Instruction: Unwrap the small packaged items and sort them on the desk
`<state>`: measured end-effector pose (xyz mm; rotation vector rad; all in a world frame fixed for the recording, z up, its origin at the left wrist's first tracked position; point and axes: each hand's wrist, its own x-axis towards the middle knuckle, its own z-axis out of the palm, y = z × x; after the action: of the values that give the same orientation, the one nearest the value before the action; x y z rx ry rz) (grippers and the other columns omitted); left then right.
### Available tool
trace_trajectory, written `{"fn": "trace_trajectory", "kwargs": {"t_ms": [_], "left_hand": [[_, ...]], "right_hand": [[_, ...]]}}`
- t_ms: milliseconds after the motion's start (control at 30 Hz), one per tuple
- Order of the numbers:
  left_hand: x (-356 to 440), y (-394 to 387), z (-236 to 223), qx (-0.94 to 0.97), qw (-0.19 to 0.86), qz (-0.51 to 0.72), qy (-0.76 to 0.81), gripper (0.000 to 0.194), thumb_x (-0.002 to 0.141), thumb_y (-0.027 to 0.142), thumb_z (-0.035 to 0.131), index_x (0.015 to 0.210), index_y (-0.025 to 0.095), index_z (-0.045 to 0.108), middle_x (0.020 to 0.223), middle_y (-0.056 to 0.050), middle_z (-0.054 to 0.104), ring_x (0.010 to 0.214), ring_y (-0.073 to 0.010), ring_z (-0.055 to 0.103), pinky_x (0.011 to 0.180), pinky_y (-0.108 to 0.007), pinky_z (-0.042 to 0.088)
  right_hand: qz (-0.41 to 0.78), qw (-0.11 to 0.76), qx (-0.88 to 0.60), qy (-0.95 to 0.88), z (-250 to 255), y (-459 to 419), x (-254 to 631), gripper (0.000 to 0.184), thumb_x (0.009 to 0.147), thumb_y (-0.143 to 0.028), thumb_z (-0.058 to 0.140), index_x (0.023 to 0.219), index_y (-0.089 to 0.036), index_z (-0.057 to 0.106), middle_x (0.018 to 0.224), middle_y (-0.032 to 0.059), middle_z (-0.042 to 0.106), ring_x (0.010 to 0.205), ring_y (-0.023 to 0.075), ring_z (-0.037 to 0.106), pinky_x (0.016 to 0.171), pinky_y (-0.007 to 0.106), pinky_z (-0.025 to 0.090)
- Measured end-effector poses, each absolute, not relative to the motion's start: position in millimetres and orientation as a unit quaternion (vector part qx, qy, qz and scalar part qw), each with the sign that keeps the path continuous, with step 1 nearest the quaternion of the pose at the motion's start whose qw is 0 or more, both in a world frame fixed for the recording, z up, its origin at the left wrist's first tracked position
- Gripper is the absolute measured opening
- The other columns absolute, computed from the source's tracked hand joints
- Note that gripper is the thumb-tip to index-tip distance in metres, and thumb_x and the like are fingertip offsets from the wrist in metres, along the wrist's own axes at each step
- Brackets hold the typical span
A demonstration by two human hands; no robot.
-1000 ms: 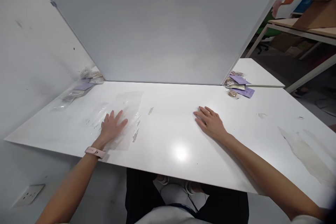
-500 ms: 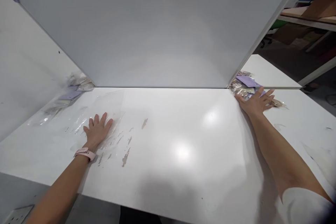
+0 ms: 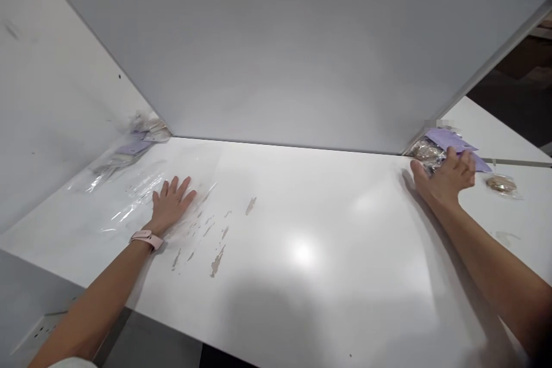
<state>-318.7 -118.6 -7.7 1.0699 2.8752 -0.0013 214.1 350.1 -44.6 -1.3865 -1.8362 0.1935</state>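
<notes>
My left hand lies flat with its fingers spread on a clear plastic bag on the left of the white table. Beyond it, against the left wall, rests a pile of clear packets with a purple card. My right hand is raised a little at the far right, fingers apart and partly curled, in front of a second pile of clear packets topped by a purple card. The hand hides part of that pile. Just right of my fingers sits a small clear packet with brownish contents.
A tall grey-white panel rises at the back of the white table. A white wall bounds the left side. Worn patches mark the tabletop. A wall socket shows below the table's front edge.
The view has swung, shifting things rightward in the picture. My right hand's fingers have curled more, and the small brownish packet now shows apart from the pile. My left hand stays flat on the plastic.
</notes>
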Motion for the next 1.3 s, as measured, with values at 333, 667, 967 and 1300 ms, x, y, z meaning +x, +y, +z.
{"fn": "trace_trajectory", "kwargs": {"t_ms": [333, 667, 967, 1300], "left_hand": [[-363, -177, 17, 0.432, 0.108, -0.009, 0.896, 0.07, 0.095, 0.062, 0.034, 0.157, 0.032, 0.032, 0.168, -0.004, 0.016, 0.155, -0.0347, 0.011, 0.121, -0.056, 0.012], [-434, -162, 90, 0.211, -0.095, 0.145, 0.962, 0.05, 0.097, 0.033, 0.048, 0.138, 0.005, 0.049, 0.147, -0.014, 0.047, 0.137, -0.0333, 0.039, 0.115, -0.052, 0.033], [-525, -157, 61, 0.24, -0.036, 0.027, 0.97, 0.103, 0.083, 0.03, 0.071, 0.159, 0.008, 0.004, 0.163, -0.027, -0.017, 0.143, -0.0558, -0.02, 0.101, -0.085, 0.009], [-583, -159, 40, 0.206, -0.017, -0.083, 0.975, 0.076, 0.095, 0.019, 0.046, 0.16, 0.037, 0.012, 0.165, -0.02, 0.009, 0.136, -0.0498, 0.038, 0.097, -0.064, 0.04]], "right_hand": [[0.097, 0.309, -0.362, -0.874, -29, 172, 165, 0.059, 0.093, -0.048, 0.052, 0.147, -0.029, 0.041, 0.153, 0.0176, 0.042, 0.145, 0.0415, 0.033, 0.11, 0.065, 0.031], [0.406, 0.247, -0.185, -0.86, -9, 30, -30, 0.047, 0.099, -0.045, 0.047, 0.144, -0.031, 0.042, 0.148, 0.0096, 0.049, 0.139, 0.031, 0.041, 0.103, 0.056, 0.048], [0.516, 0.223, -0.267, -0.783, -10, 28, -44, 0.042, 0.096, -0.052, 0.051, 0.134, -0.034, 0.056, 0.139, 0.0088, 0.054, 0.122, 0.0283, 0.055, 0.07, 0.037, 0.058], [0.561, 0.195, -0.298, -0.747, -12, 27, -44, 0.039, 0.097, -0.054, 0.051, 0.132, -0.038, 0.056, 0.138, 0.0035, 0.059, 0.132, 0.0252, 0.051, 0.085, 0.037, 0.058]]}}
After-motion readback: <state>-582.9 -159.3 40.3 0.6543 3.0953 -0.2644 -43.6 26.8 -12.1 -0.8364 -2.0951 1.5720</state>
